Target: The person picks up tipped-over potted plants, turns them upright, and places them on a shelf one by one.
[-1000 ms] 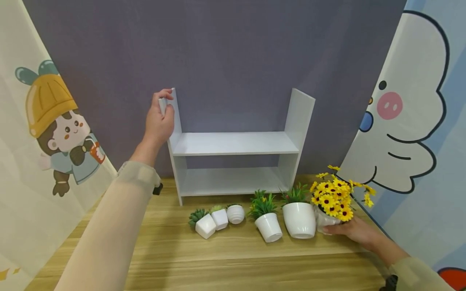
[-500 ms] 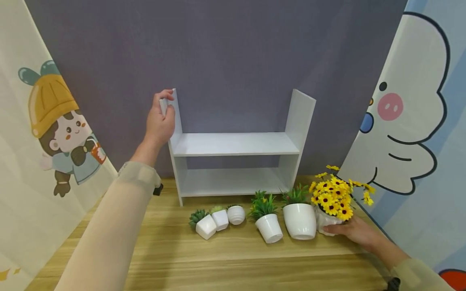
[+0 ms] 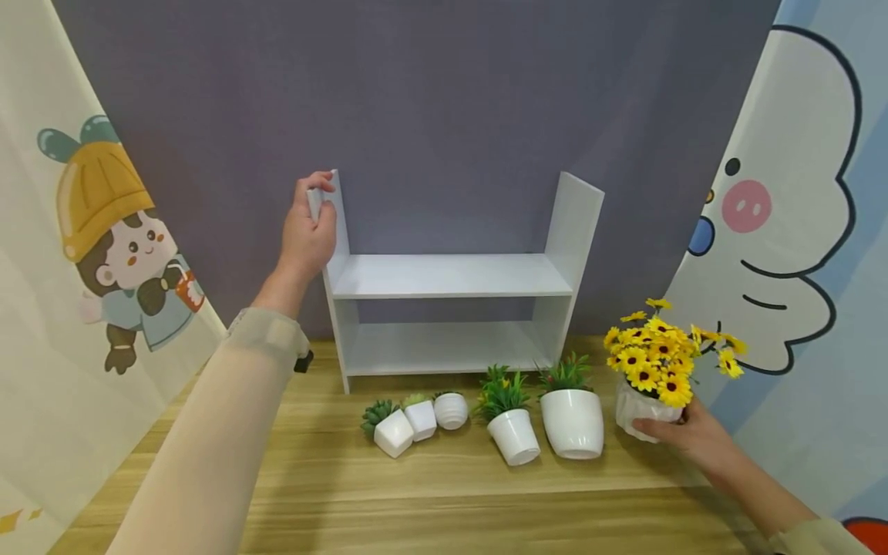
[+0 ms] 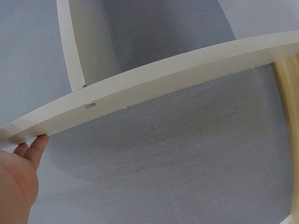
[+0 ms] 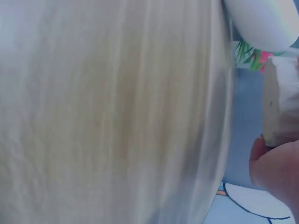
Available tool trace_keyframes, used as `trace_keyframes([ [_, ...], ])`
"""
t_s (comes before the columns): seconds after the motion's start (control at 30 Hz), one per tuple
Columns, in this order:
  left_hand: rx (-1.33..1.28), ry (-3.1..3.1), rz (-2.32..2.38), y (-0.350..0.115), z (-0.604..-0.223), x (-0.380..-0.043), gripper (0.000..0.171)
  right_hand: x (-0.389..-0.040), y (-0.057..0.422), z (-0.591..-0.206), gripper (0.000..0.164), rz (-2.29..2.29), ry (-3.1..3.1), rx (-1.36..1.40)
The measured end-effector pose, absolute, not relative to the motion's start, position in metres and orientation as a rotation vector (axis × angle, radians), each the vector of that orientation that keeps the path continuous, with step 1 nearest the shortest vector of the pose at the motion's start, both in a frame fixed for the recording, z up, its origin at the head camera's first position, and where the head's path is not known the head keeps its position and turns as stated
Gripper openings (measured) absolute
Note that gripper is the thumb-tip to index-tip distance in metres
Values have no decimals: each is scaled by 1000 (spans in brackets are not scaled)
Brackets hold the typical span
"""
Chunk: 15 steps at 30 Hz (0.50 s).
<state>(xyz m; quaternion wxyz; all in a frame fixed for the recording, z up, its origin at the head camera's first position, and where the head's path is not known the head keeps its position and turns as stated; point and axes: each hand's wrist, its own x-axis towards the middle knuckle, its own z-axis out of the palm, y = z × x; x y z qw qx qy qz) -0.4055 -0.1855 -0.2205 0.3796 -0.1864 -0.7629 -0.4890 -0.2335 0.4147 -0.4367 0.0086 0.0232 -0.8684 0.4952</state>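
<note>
At the top of the left side panel of a white two-tier shelf (image 3: 451,275), my left hand (image 3: 308,235) grips the panel's edge. The left wrist view shows fingertips (image 4: 41,142) against that white panel (image 4: 140,86). My right hand (image 3: 697,439) holds a white ridged pot (image 3: 641,412) of yellow artificial flowers (image 3: 655,354), thumb across its front. In the right wrist view the underside of this pot (image 5: 275,102) shows, raised off the table, with my right hand (image 5: 278,170) round its lower side.
Left of the flowers, a large white pot (image 3: 572,424) and a smaller white pot (image 3: 515,437) with green plants lie tipped on the wooden table (image 3: 416,509). Several small white succulent pots (image 3: 394,433) lie before the shelf. A grey curtain (image 3: 444,100) hangs behind, with printed panels on both sides.
My right hand has moved the flower pot right and up, away from the large white pot. My left hand stays on the shelf panel.
</note>
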Motion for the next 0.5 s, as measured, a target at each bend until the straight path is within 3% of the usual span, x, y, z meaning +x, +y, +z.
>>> trace_keyframes([
  [0.5,-484,-1944,-1243,-184,-221,-407,25,-225,385,-404,108,1457,-2724,-42],
])
